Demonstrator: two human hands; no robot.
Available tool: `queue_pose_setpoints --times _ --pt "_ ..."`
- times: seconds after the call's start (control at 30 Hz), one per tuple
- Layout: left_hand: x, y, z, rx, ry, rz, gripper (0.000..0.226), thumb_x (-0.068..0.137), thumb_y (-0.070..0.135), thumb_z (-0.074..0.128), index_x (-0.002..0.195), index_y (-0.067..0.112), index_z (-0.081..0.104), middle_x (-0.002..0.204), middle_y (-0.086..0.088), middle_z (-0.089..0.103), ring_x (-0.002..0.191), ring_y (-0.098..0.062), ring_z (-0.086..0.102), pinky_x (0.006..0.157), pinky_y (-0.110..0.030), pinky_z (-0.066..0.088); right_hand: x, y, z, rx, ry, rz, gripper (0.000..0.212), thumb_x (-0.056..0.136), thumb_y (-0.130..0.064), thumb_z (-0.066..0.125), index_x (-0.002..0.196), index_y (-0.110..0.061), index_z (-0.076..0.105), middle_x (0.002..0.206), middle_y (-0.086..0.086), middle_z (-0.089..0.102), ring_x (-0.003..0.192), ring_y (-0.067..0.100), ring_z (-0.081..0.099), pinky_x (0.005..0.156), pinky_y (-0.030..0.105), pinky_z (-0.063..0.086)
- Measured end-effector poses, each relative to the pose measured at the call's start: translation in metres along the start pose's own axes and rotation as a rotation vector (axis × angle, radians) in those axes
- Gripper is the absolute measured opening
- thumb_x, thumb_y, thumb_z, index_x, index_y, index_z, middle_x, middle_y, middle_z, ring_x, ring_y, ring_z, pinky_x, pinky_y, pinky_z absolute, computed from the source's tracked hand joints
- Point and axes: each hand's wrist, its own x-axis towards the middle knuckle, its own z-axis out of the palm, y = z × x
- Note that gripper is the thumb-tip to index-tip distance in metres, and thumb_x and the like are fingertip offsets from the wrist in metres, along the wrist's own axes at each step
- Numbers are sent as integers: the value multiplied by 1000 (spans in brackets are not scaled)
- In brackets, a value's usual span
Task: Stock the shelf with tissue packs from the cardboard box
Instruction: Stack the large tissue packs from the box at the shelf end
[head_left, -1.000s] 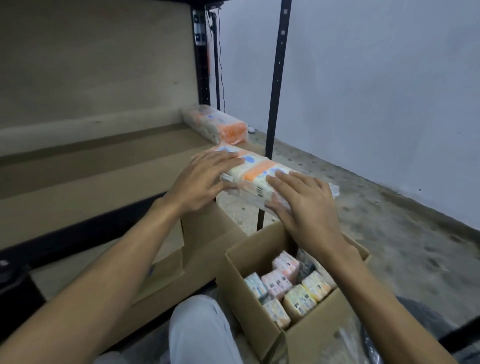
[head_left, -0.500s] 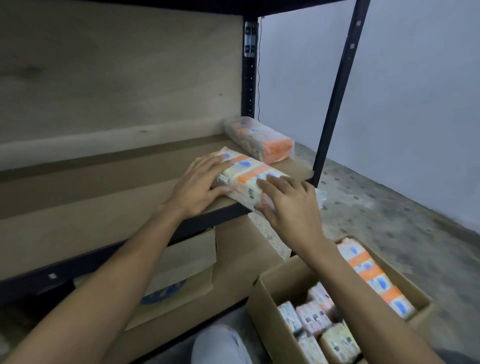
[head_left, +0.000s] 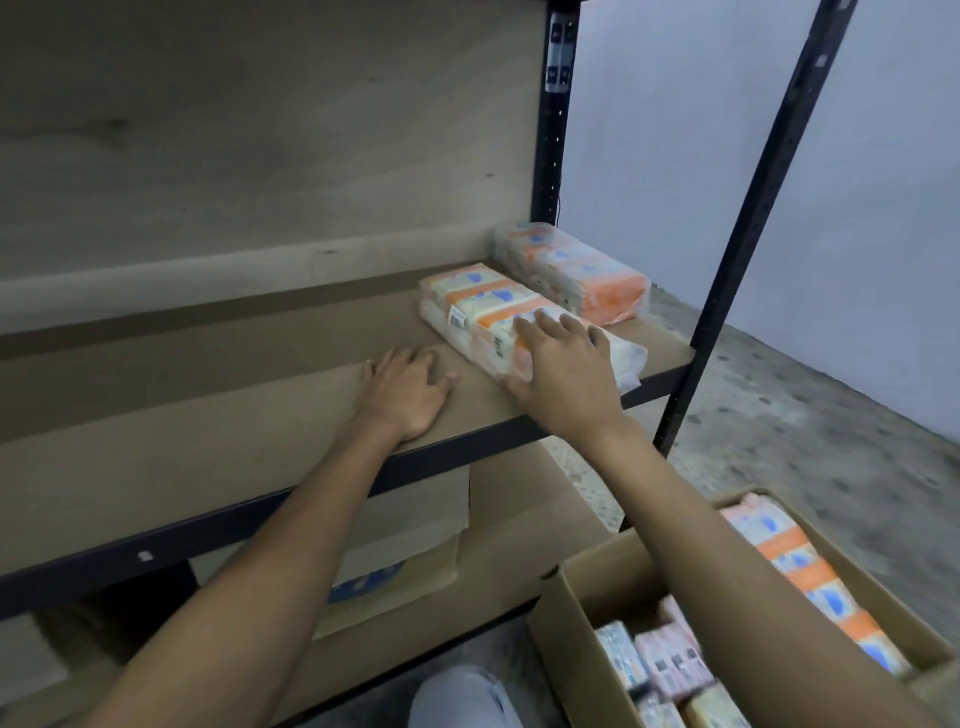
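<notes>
An orange-and-white tissue pack (head_left: 483, 306) lies on the brown shelf board (head_left: 234, 415), next to a second pack (head_left: 576, 270) at the shelf's right end. My right hand (head_left: 561, 374) rests on the near end of the first pack with fingers spread and the thumb against its side. My left hand (head_left: 405, 389) lies on the bare board just left of that pack, apart from it. The cardboard box (head_left: 566, 623) stands on the floor at lower right, holding a long orange pack (head_left: 800, 577) and several small packs (head_left: 665, 660).
Black metal uprights (head_left: 748, 234) frame the shelf's right end. A lower shelf holds flattened cardboard (head_left: 395, 561). Grey concrete floor (head_left: 810, 426) and a pale wall lie to the right. My knee (head_left: 462, 696) shows at the bottom.
The pack slid further onto the shelf, beside the other pack. My left hand came off it and dropped to the board. My right hand stayed on its near end.
</notes>
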Motion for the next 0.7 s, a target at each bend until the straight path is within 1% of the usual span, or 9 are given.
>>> queue_pose_setpoints --times 0.07,0.13,0.23,0.27,0.33,0.43,0.5,0.57,0.7 --pt "-1 1 0 4 7 2 60 96 55 31 147 23 33 157 -4 25 144 -23 20 117 -47 12 4 8 -11 151 -61 -11 74 81 -54 61 143 -21 36 153 9 31 139 29 30 113 47 27" --pt "-1 2 -1 12 20 6 60 95 55 31 146 23 34 156 -4 27 144 -23 22 116 -46 13 -1 22 -21 252 -62 -36 81 79 -58 62 146 -25 32 157 4 24 144 23 22 116 44 25" --pt "-1 3 -1 18 28 2 59 95 54 32 145 23 36 155 -4 29 142 -24 24 115 -45 15 -16 39 -18 124 -17 -112 84 75 -72 50 145 -30 33 156 -1 28 147 18 14 119 49 11" --pt "-1 3 -2 18 26 -1 59 95 54 32 145 23 36 155 -4 29 142 -24 25 115 -46 15 -20 42 -12 100 -7 -124 86 72 -75 46 145 -31 33 155 -1 29 147 19 14 119 50 9" --pt "-1 4 -2 18 21 -10 59 95 55 32 145 23 36 155 -4 29 142 -24 24 115 -46 14 -24 45 0 92 36 -131 88 70 -77 47 143 -30 35 154 -1 33 146 22 19 118 51 12" --pt "-2 4 -2 14 20 -14 58 95 54 32 144 23 37 154 -4 31 141 -23 26 115 -45 14 -20 43 12 104 127 -109 83 69 -74 51 138 -30 42 148 0 42 141 24 30 113 53 23" --pt "-2 4 -3 9 23 -15 58 96 53 32 144 23 38 153 -4 32 141 -23 27 115 -44 14 -15 41 18 119 177 -94 76 70 -69 54 135 -29 47 144 1 47 138 24 34 110 52 28" --pt "-3 5 -3 7 23 -16 58 95 54 33 144 23 38 153 -4 32 141 -23 26 115 -44 14 -11 38 23 115 203 -91 68 74 -61 57 132 -28 50 141 1 49 136 23 36 109 50 28" --pt "-2 5 -2 7 23 -15 59 95 55 32 144 24 36 154 -4 31 141 -23 26 115 -44 13 -1 31 30 108 229 -98 54 81 -46 62 131 -26 53 139 2 52 133 24 38 108 48 23"
